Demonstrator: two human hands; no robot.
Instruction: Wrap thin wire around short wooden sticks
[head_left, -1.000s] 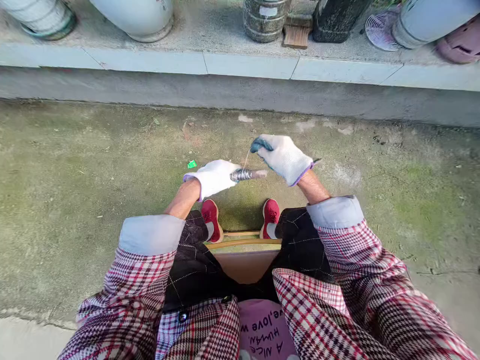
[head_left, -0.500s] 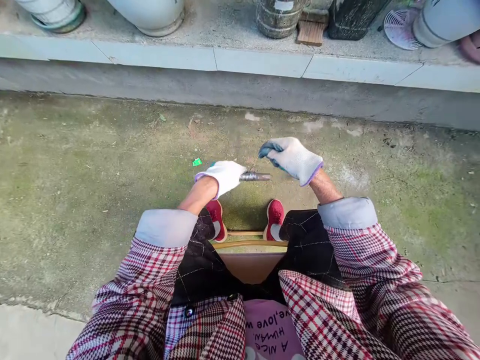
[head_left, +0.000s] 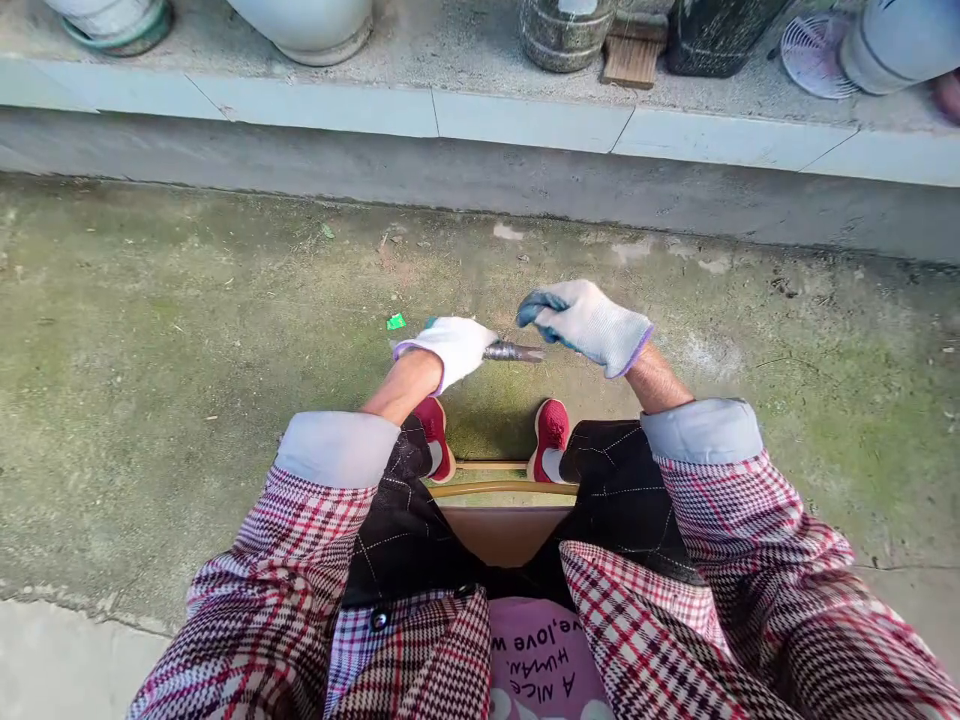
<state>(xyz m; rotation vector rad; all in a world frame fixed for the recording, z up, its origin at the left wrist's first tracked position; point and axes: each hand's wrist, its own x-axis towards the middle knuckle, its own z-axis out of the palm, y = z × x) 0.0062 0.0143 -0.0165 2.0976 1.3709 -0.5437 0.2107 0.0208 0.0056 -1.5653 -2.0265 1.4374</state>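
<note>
I sit on a wooden stool [head_left: 501, 520] and look down past my knees. My left hand [head_left: 450, 348], in a white work glove, is closed round one end of a short stick wound with fine wire [head_left: 511, 352], which points to the right. My right hand [head_left: 585, 322], gloved the same with blue-coated fingertips, hovers just above the stick's free end with its fingers pinched together. Whatever that pinch holds is too thin to make out. Both hands hang over the ground above my red shoes [head_left: 552, 432].
Mossy concrete ground [head_left: 187, 340] lies all around. A raised ledge [head_left: 525, 125] runs across the top, carrying white containers [head_left: 307, 20], a metal can [head_left: 562, 35], a wooden block [head_left: 634, 60] and a pink fan grille [head_left: 814, 55]. A green scrap [head_left: 395, 322] lies near my left hand.
A second ago a thin wire showed running from the stick up to my right fingers; it no longer shows. My right hand has dropped slightly toward the stick's end. The view shifted a little.
</note>
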